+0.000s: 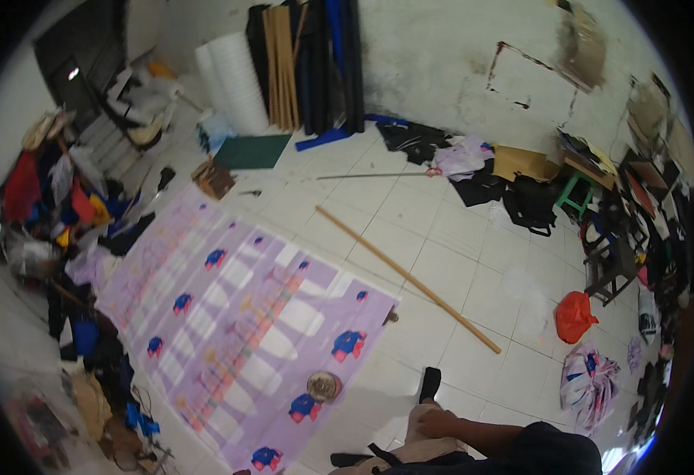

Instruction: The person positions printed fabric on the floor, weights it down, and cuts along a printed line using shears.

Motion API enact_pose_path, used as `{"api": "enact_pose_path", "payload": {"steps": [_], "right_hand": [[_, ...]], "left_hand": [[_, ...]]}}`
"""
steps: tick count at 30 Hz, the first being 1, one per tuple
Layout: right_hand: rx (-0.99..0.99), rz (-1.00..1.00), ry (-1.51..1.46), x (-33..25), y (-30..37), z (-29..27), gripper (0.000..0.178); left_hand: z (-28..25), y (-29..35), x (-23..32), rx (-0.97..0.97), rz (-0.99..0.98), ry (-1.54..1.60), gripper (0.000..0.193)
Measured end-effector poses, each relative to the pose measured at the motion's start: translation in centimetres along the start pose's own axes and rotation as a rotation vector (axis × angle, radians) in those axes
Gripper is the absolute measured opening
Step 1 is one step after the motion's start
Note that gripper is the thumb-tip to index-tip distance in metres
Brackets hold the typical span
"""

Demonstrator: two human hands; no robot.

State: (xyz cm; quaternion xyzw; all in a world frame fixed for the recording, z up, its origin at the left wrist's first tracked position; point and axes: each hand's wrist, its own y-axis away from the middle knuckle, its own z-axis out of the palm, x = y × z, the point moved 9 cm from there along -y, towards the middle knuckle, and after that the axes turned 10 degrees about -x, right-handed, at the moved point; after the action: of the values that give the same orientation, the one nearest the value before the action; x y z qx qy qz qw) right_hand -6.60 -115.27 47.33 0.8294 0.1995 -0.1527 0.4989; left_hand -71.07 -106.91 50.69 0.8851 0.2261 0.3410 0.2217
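Down on the floor (474, 253), left, lies a big purple sheet (236, 344), a round thing (324, 387) near its right edge. The right hand (434, 421) is by the leg (406, 450); I cannot tell what either hand's fingers do.

The right forearm (485, 434) comes out of a dark sleeve (557, 450) at the lower edge and reaches leftward, bare; the right hand (434, 420) lies at a beige trouser leg (420, 449), its fingers too unclear to read, while one dark-covered foot (431, 383) points forward
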Motion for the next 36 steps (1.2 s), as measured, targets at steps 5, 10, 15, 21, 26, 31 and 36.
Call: {"api": "enact_pose_path", "payload": {"steps": [5, 10, 15, 21, 26, 31, 36], "right_hand": [[0.119, 0.511, -1.318, 16.5, 11.7, 6.7, 0.078], [-0.194, 0.325, -1.061, 22.9, 15.4, 8.4, 0.076], [0.159, 0.47, -0.362, 37.2, 20.7, 2.5, 0.082], [0.712, 0.64, -1.078, 45.2, 25.4, -16.0, 0.067], [0.779, 0.578, -1.111, 52.4, 26.2, -23.0, 0.058], [0.787, 0.902, -1.311, 61.8, 31.8, -13.0, 0.05], [0.677, 0.909, -1.573, 64.7, 27.1, -18.4, 0.045]], "left_hand": [[12.7, 3.3, 16.0, -0.264, 0.316, -0.825, 0.028], [24.8, 8.5, 30.0, -0.484, 0.452, -0.463, 0.034], [33.2, 9.8, 43.9, -0.757, 0.107, -0.207, 0.034], [33.1, 1.7, 43.3, -0.574, -0.232, 0.084, 0.024], [38.3, -8.2, 48.1, -0.753, -0.264, -0.123, 0.024], [44.4, -14.9, 74.7, -0.671, 0.323, -0.397, 0.026], [38.9, -20.4, 97.9, -0.353, 0.403, 0.053, 0.033]]}}
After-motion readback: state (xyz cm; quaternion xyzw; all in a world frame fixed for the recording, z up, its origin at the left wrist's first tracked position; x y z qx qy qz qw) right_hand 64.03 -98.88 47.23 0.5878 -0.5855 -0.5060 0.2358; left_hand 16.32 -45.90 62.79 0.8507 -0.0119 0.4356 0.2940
